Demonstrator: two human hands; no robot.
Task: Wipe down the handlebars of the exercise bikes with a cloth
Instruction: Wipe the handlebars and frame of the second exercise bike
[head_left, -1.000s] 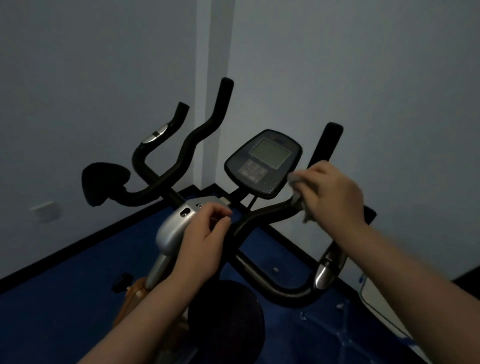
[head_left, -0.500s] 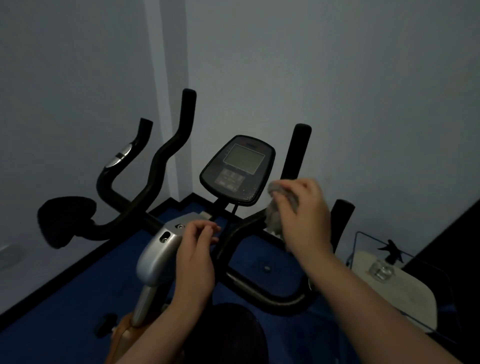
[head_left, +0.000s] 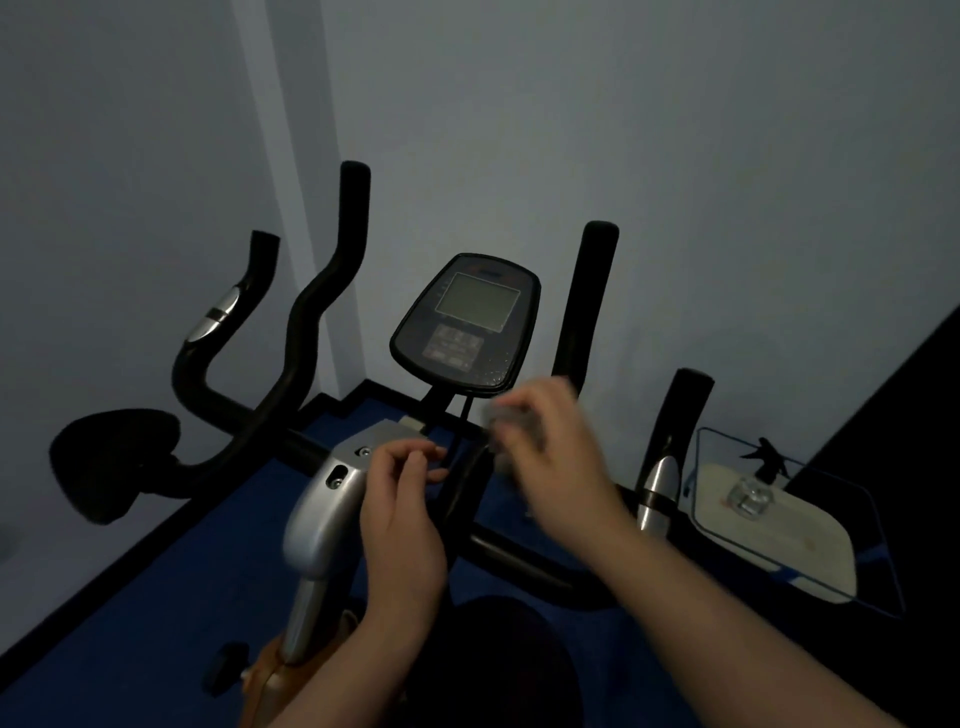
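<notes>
The room is dim, with grey walls and a blue floor (head_left: 156, 597), and an exercise bike stands in the corner in front of the person. The black handlebars (head_left: 311, 312) rise in curved tubes on both sides of the console (head_left: 467, 325), which has a grey screen and a small panel of buttons under it. The right hand (head_left: 550, 457) is blurred and sits just under the lower right edge of the console, above the inner tube of the handlebars. Its fingers are curled around a pale cloth (head_left: 506, 421), which is bunched and shows only at the fingertips; I cannot tell if the cloth touches the tube or not. The left hand (head_left: 402, 514) is beside the silver housing (head_left: 324, 514) of the bike stem, with the fingers bent loosely inward and the thumb near them; it seems to hold nothing, but the fingertips are partly hidden. Both forearms are bare. The dark saddle (head_left: 498, 670) is at the bottom edge, under the arms. On the right, near the outer grip with a silver sensor band (head_left: 657, 488), there is a wire basket (head_left: 862, 519) with a pale pad and a small clear object inside
</notes>
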